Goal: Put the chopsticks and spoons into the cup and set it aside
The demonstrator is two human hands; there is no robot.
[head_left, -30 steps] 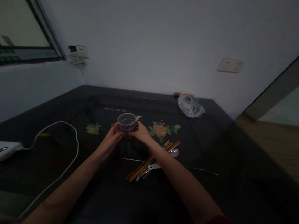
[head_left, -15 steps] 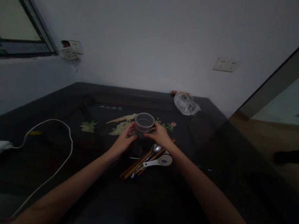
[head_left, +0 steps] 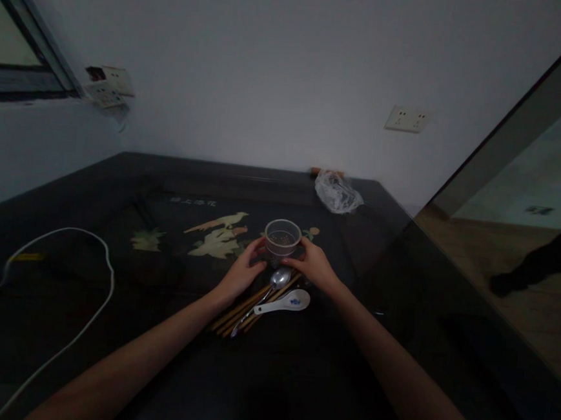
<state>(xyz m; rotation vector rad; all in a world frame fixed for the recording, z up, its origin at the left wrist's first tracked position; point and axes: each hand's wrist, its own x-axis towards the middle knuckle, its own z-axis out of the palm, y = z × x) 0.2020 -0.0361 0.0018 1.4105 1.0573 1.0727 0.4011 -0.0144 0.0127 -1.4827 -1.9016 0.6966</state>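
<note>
A clear round plastic container (head_left: 283, 237) is held between my two hands over the dark table (head_left: 267, 377). My left hand (head_left: 244, 267) curves its fingers round the container's left side. On the right side, my right hand (head_left: 312, 264) grips it with thumb and fingers. Just below the hands lie a metal spoon (head_left: 281, 277), a white ceramic soup spoon (head_left: 290, 301) with a blue mark, and several wooden chopsticks (head_left: 236, 313). The spoons rest across the chopsticks. Whether the container touches the table I cannot tell.
A crumpled clear plastic bag (head_left: 339, 192) lies at the table's back right, beside a brown stick-like thing (head_left: 318, 171). A white cable (head_left: 110, 274) curves across the left side. Wall sockets (head_left: 407, 119) are behind. A person's leg (head_left: 543, 260) shows at far right.
My view has turned slightly right. Both hands and the container have shifted a little right relative to the cutlery. More of the person's leg shows at the right.
</note>
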